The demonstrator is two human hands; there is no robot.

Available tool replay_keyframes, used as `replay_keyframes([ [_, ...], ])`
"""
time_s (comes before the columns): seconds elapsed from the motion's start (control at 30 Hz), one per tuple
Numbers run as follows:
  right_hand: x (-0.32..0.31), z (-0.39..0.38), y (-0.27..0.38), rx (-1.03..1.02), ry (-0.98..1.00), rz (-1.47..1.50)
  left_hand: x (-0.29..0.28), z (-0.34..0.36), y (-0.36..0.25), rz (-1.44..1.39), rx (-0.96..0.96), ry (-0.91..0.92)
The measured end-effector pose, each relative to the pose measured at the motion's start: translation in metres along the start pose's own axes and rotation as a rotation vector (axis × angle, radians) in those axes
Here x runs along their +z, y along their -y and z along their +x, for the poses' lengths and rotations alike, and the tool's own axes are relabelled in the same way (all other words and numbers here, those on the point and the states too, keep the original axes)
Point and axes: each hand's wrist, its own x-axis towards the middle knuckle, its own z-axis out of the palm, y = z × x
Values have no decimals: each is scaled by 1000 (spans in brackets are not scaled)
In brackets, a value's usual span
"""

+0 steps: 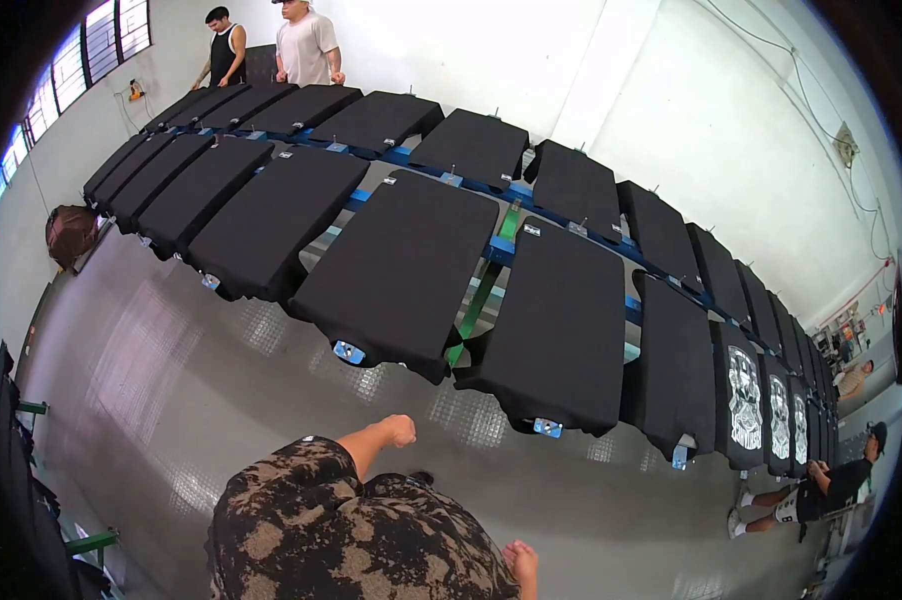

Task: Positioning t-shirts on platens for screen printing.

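My left hand (399, 431) hangs in front of my body over the grey floor, its fingers curled in and nothing visible in them. Lower and to the right is my right hand (520, 560), also curled, with no object showing. Neither hand touches anything. Ahead of me, nearest my left hand, a black T-shirt (401, 265) lies stretched flat over a printing board. Another black T-shirt (561, 325) covers the board to its right. Farther right, a black shirt (744, 395) bears a white-and-grey print.
Two long rows of shirt-covered boards run along a blue rail (501, 250) with a green crossbar (481, 300). Two people stand at the far left end; a person in black (841, 485) stands at the right. A dark bag (73, 236) sits by the left wall. Green brackets (93, 541) jut out lower left.
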Motion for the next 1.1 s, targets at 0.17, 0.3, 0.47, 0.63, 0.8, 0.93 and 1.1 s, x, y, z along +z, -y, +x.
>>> replay_keyframes([
  [0.17,-28,34,2,36,18,-87,1,-2,69,152,-190,7],
  [0.3,-107,108,-103,-127,361,60,3,-2,66,27,-350,6],
  [0.47,-81,84,-27,3,433,-200,52,-38,96,-139,-511,-52],
  [0.63,-75,75,12,222,228,-575,81,-52,62,-146,-527,40],
  [0.8,-81,112,19,67,149,-305,86,-48,51,-116,-373,-8],
  [0.93,-55,85,59,33,176,-363,79,-65,48,-45,-303,-108],
  [1.1,-61,72,60,15,260,-450,96,-67,52,-179,-437,-94],
])
